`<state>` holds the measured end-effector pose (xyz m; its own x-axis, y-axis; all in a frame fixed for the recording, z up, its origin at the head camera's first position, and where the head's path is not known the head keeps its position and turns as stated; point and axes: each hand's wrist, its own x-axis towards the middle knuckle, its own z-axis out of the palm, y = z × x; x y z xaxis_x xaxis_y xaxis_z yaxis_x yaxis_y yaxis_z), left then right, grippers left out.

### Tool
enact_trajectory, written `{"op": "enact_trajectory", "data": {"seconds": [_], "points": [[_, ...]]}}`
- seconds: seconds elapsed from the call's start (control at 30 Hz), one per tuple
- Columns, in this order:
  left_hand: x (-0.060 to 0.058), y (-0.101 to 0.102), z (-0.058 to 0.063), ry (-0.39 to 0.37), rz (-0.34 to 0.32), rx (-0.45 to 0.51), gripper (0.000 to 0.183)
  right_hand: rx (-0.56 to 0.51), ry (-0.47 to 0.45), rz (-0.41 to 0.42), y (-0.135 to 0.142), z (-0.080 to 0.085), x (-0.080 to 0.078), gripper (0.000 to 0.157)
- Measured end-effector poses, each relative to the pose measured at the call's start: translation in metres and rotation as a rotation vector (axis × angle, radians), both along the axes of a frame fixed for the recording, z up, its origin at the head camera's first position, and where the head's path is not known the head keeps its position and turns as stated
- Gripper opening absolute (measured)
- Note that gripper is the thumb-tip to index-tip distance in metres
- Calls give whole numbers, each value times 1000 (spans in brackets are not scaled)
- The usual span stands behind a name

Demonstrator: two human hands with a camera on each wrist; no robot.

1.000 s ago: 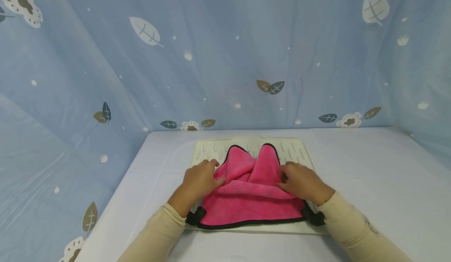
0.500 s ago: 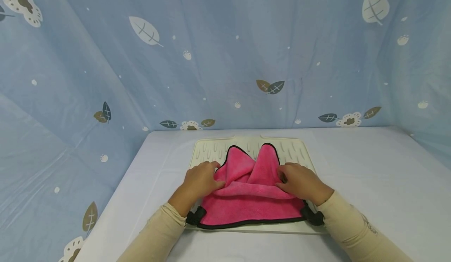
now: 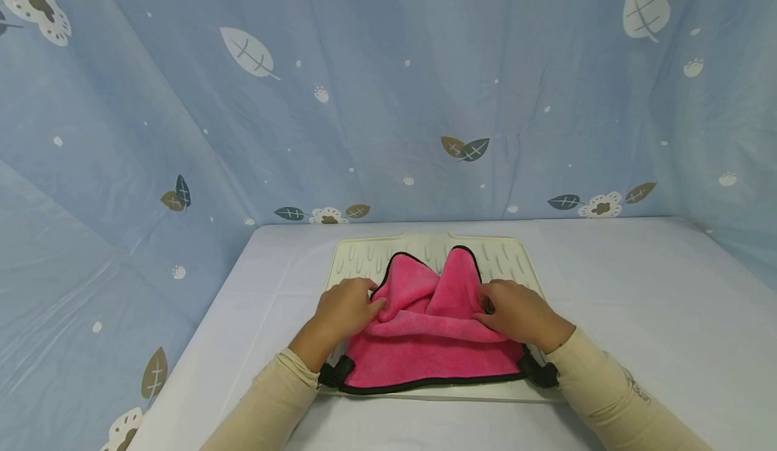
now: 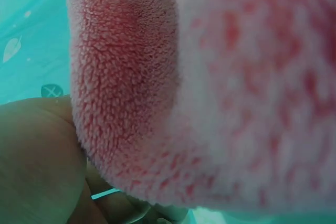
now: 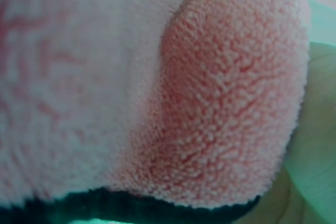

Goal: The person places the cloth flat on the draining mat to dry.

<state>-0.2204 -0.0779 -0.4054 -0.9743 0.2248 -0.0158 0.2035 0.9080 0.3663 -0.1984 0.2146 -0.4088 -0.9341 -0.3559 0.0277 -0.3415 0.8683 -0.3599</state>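
Note:
A pink plush towel [image 3: 434, 360] with black edging lies partly folded, its far part rising in two peaks and a thick roll crossing its middle. My left hand [image 3: 342, 309] pinches the towel's left side, thumb toward the middle. On the opposite side, my right hand [image 3: 523, 311] grips the towel, fingers curled at its edge. Close up in the left wrist view, the towel's fuzzy fold [image 4: 121, 77] hangs against the hand and hides most of the fingers. The right wrist view is likewise filled by towel pile [image 5: 226, 93], with dark edging along the bottom.
Beneath the towel is a cream ridged tray [image 3: 512, 255] on a white-covered table [image 3: 631, 289]. Blue patterned curtain [image 3: 388, 100] surrounds the table at the back and sides. Black wrist cameras [image 3: 336, 373] sit near the tray's front corners.
The towel beside my left thumb has bunched up slightly, and its back left peak has shifted a little left and down. My right hand has barely moved.

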Motion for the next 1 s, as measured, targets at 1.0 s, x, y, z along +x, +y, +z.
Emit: {"op": "enact_trajectory", "data": {"seconds": [1.0], "points": [[0,-16,29,184,65,70,15,-374,248,-44,8,8,-8,26]]}}
